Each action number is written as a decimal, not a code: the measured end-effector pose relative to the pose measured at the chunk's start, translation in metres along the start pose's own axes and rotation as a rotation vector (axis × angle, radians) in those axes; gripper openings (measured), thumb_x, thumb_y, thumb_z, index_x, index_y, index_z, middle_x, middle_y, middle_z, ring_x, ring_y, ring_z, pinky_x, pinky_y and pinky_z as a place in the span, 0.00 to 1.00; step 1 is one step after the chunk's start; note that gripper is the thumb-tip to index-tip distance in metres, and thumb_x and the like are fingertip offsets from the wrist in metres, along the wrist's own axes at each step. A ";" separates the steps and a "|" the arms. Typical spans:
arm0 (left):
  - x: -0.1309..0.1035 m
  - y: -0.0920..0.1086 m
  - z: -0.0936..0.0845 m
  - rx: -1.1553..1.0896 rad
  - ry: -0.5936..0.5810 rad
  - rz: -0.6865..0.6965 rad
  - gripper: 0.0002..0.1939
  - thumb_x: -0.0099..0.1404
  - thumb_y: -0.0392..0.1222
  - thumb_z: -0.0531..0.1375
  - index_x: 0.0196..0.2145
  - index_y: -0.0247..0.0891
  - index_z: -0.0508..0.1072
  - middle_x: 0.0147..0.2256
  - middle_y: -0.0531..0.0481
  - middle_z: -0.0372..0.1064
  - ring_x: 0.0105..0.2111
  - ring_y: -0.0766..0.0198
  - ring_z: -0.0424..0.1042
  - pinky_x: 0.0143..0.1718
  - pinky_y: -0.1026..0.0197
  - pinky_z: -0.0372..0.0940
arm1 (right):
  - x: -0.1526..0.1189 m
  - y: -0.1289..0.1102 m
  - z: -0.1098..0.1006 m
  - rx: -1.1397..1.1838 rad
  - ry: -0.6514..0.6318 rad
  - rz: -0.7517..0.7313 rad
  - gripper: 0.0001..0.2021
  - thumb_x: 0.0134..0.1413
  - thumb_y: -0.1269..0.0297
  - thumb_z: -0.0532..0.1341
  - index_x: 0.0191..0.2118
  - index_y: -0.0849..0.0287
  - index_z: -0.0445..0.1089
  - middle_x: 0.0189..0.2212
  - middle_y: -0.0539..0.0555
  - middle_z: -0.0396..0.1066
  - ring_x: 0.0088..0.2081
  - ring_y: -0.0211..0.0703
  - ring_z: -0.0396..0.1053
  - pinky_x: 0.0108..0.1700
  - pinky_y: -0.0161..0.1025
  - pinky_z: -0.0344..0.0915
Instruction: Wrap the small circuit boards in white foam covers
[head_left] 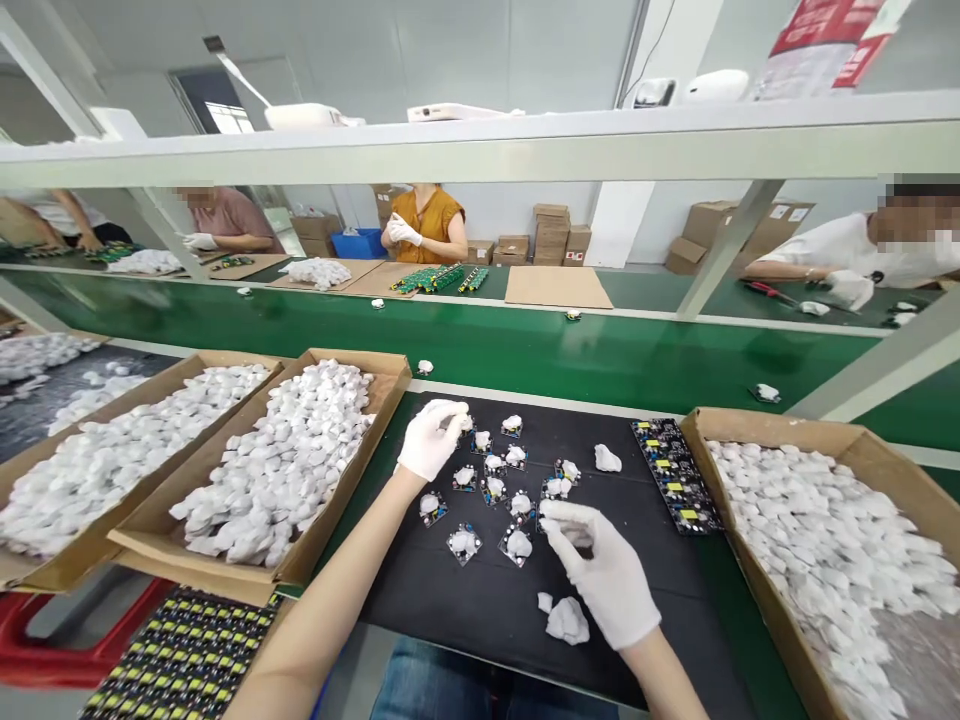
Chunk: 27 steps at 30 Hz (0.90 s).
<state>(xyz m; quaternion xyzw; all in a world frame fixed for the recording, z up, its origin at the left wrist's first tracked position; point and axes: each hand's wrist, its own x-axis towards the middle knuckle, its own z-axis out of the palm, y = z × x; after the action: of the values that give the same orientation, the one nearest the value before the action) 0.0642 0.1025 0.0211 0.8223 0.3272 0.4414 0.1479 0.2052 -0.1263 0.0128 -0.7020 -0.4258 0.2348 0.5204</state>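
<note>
My left hand [433, 440], in a white glove, pinches a small circuit board [468, 428] at the far left of a loose group. My right hand [602, 572], also gloved, is closed at thumb and forefinger, with the edge of another small board [539, 516] showing at the fingertips. Between the hands, several small square boards topped with white lumps, one a board with a lump [464, 543], lie on a black mat [450, 610]. A loose white lump [568, 621] sits below my right hand, and another white lump [607, 458] lies farther back.
Cardboard trays of white lumps stand left [352, 470] and right [757, 590]. A joined black board panel [675, 475] lies beside the right tray; more panels [184, 655] are at lower left. A green conveyor [480, 350] runs behind, under a shelf [480, 150]. Co-workers sit opposite.
</note>
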 end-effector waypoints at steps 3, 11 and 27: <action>-0.008 -0.002 -0.003 -0.005 0.042 0.136 0.08 0.60 0.33 0.56 0.33 0.40 0.76 0.34 0.51 0.75 0.34 0.66 0.75 0.37 0.64 0.71 | 0.032 -0.015 0.010 -0.191 -0.135 -0.141 0.07 0.52 0.66 0.60 0.35 0.55 0.75 0.34 0.53 0.77 0.35 0.44 0.73 0.41 0.42 0.69; -0.022 -0.009 -0.011 0.113 0.061 0.243 0.17 0.57 0.26 0.52 0.35 0.43 0.76 0.35 0.51 0.75 0.35 0.64 0.74 0.38 0.62 0.71 | 0.091 -0.030 0.037 -0.702 -0.251 -0.238 0.08 0.54 0.68 0.61 0.37 0.50 0.77 0.37 0.49 0.78 0.40 0.44 0.72 0.44 0.39 0.66; -0.025 -0.001 -0.014 0.178 -0.205 0.073 0.21 0.53 0.24 0.54 0.37 0.46 0.77 0.40 0.52 0.75 0.39 0.61 0.73 0.44 0.58 0.69 | 0.090 -0.035 0.055 -0.981 -0.363 -0.280 0.15 0.53 0.74 0.56 0.41 0.52 0.75 0.36 0.53 0.77 0.39 0.47 0.71 0.41 0.39 0.63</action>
<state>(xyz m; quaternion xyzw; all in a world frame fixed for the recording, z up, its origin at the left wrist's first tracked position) 0.0420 0.0859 0.0123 0.8843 0.3180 0.3296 0.0909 0.1979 -0.0176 0.0360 -0.7472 -0.6581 0.0543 0.0758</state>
